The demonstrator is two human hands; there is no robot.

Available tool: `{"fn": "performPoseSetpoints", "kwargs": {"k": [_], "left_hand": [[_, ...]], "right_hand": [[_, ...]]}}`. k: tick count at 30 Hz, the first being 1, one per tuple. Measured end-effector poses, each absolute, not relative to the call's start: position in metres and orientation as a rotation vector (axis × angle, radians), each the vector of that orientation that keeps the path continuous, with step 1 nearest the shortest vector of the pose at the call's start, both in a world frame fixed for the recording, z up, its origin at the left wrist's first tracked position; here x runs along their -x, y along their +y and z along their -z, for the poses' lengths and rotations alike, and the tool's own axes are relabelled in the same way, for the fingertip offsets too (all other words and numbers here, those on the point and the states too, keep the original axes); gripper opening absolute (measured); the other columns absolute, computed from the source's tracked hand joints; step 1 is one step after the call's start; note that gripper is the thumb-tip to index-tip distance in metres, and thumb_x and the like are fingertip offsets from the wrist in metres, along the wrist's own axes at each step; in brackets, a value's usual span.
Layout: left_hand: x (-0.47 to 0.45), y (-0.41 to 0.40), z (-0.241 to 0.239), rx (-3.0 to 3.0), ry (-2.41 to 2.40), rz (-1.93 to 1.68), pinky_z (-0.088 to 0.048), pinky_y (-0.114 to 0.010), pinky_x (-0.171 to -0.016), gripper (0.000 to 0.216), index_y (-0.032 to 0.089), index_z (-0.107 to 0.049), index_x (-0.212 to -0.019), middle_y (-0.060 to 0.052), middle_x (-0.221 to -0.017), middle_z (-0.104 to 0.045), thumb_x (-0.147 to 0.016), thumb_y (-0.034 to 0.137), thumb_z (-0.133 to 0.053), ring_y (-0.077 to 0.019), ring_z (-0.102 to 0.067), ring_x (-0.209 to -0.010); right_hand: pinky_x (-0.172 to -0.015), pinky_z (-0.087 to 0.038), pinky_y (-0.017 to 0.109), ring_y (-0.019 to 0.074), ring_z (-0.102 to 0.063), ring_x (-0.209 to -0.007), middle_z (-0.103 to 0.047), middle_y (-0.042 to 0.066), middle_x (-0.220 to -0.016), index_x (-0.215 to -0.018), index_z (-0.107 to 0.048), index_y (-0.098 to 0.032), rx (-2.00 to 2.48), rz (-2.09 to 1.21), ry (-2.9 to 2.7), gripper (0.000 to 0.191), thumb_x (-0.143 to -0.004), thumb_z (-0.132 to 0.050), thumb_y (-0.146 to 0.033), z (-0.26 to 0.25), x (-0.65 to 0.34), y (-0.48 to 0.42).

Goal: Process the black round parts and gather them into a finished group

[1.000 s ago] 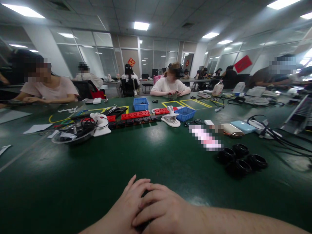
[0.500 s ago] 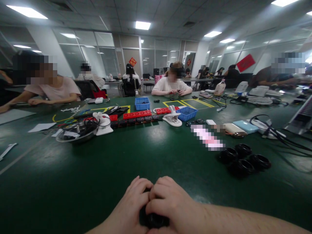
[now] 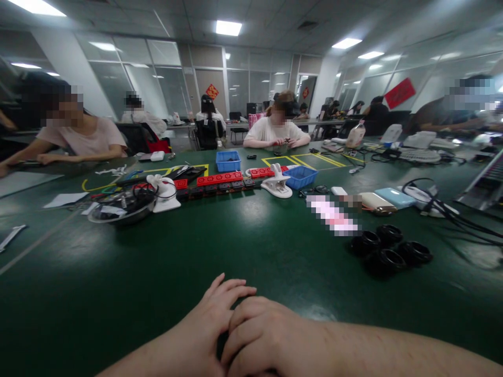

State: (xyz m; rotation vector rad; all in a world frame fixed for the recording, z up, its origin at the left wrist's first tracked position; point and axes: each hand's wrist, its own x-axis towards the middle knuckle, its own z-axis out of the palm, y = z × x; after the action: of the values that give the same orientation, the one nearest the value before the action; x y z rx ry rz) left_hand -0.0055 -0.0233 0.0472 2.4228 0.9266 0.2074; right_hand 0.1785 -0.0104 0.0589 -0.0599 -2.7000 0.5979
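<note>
At the bottom centre, my right hand point(image 3: 265, 332) has its fingers curled over a black round part point(image 3: 222, 341). Only a dark sliver of that part shows between the hands. My left hand point(image 3: 220, 309) lies against it from the other side, its fingers stretched out past the right knuckles and slightly apart. Its thumb is hidden. To the right on the green table point(image 3: 176, 267) stand several black ring-shaped parts point(image 3: 390, 260), grouped close together, with round openings facing up.
Farther back lie a metal bowl point(image 3: 126, 212) of cables, a white clip stand point(image 3: 278, 183), red-and-black power strips point(image 3: 220, 179), and blue bins point(image 3: 301, 177) point(image 3: 228, 161). A blue case point(image 3: 395, 197) and cables point(image 3: 448, 209) lie right. A person point(image 3: 277, 128) sits opposite; others sit around.
My left hand's fingers have straightened and spread from their curled grip. Both hands have shifted slightly left, and the black round part between them is now almost hidden. The view tilts down a little.
</note>
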Motion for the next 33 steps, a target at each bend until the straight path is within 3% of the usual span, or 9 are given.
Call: {"fn": "performPoseSetpoints", "kwargs": {"k": [4, 7, 10, 14, 18, 22, 25, 29, 33], "left_hand": [[0.006, -0.023, -0.037, -2.425, 0.996, -0.264, -0.011, -0.062, -0.104, 0.082, 0.025, -0.042, -0.129, -0.009, -0.131, -0.045, -0.058, 0.052, -0.073, -0.0363, -0.037, -0.122], [0.001, -0.025, -0.038, -2.384, 1.148, -0.382, -0.014, -0.058, -0.106, 0.059, 0.022, -0.058, -0.107, -0.007, -0.111, -0.054, -0.056, 0.048, -0.074, -0.0312, -0.047, -0.111], [-0.003, -0.026, -0.042, -2.344, 1.26, -0.417, -0.015, -0.054, -0.106, 0.035, 0.021, -0.061, -0.089, -0.003, -0.097, -0.057, -0.058, 0.035, -0.073, -0.0258, -0.052, -0.1], [-0.005, -0.022, -0.043, -2.305, 1.26, -0.412, -0.018, -0.054, -0.104, 0.039, 0.023, -0.061, -0.093, -0.003, -0.101, -0.057, -0.056, 0.026, -0.074, -0.0249, -0.052, -0.101], [-0.001, -0.016, -0.04, -2.351, 1.216, -0.332, -0.017, -0.056, -0.104, 0.034, 0.024, -0.066, -0.086, -0.004, -0.113, -0.055, -0.055, 0.029, -0.076, -0.0299, -0.045, -0.113], [0.005, -0.012, -0.047, -2.398, 1.075, -0.175, -0.012, -0.06, -0.104, 0.043, 0.035, -0.065, -0.102, -0.001, -0.124, -0.052, -0.061, 0.04, -0.074, -0.033, -0.039, -0.121], [0.008, -0.012, -0.055, -2.397, 0.935, -0.1, -0.01, -0.061, -0.104, 0.051, 0.041, -0.051, -0.12, 0.001, -0.132, -0.046, -0.072, 0.042, -0.067, -0.0308, -0.035, -0.126], [0.01, -0.015, -0.054, -2.419, 0.909, -0.12, -0.008, -0.061, -0.104, 0.075, 0.036, -0.036, -0.133, -0.003, -0.137, -0.041, -0.066, 0.045, -0.07, -0.0321, -0.031, -0.128], [0.007, -0.022, -0.038, -2.475, 1.06, -0.241, -0.004, -0.064, -0.103, 0.091, 0.026, -0.039, -0.132, -0.01, -0.133, -0.044, -0.054, 0.059, -0.071, -0.0371, -0.034, -0.124]], "right_hand": [[-0.098, -0.032, 0.025, 0.0121, -0.051, -0.097, -0.067, -0.001, -0.096, -0.09, -0.065, -0.014, 0.191, -0.543, -2.679, 0.015, -0.076, -0.059, -0.015, -0.058, -0.176, -0.012], [-0.094, -0.034, 0.028, 0.0135, -0.051, -0.098, -0.066, 0.0, -0.098, -0.095, -0.063, -0.015, 0.296, -0.5, -2.634, 0.017, -0.081, -0.053, -0.019, -0.056, -0.176, -0.014], [-0.09, -0.037, 0.029, 0.0149, -0.05, -0.097, -0.064, 0.0, -0.103, -0.098, -0.061, -0.016, 0.353, -0.491, -2.599, 0.018, -0.084, -0.054, -0.025, -0.053, -0.177, -0.015], [-0.087, -0.041, 0.03, 0.0174, -0.049, -0.101, -0.056, 0.007, -0.113, -0.103, -0.058, -0.016, 0.509, -0.571, -2.463, 0.025, -0.081, -0.058, -0.029, -0.054, -0.179, -0.018], [-0.084, -0.044, 0.028, 0.0152, -0.052, -0.092, -0.059, 0.007, -0.097, -0.09, -0.059, -0.015, 0.477, -0.675, -2.427, 0.013, -0.08, -0.051, -0.017, -0.058, -0.181, -0.017], [-0.087, -0.043, 0.025, 0.0122, -0.055, -0.088, -0.06, 0.005, -0.086, -0.079, -0.057, -0.014, 0.268, -0.793, -2.491, 0.018, -0.071, -0.043, -0.008, -0.057, -0.18, -0.015], [-0.087, -0.043, 0.024, 0.0122, -0.056, -0.088, -0.062, 0.005, -0.08, -0.075, -0.057, -0.014, 0.154, -0.833, -2.473, 0.02, -0.071, -0.038, -0.009, -0.054, -0.178, -0.015], [-0.093, -0.04, 0.026, 0.0128, -0.056, -0.091, -0.065, 0.005, -0.081, -0.078, -0.058, -0.014, 0.08, -0.774, -2.365, 0.022, -0.074, -0.037, -0.011, -0.057, -0.178, -0.015], [-0.092, -0.038, 0.033, 0.0162, -0.054, -0.095, -0.062, 0.008, -0.092, -0.091, -0.056, -0.013, 0.23, -0.694, -2.313, 0.023, -0.082, -0.043, -0.029, -0.064, -0.18, -0.016]]}}
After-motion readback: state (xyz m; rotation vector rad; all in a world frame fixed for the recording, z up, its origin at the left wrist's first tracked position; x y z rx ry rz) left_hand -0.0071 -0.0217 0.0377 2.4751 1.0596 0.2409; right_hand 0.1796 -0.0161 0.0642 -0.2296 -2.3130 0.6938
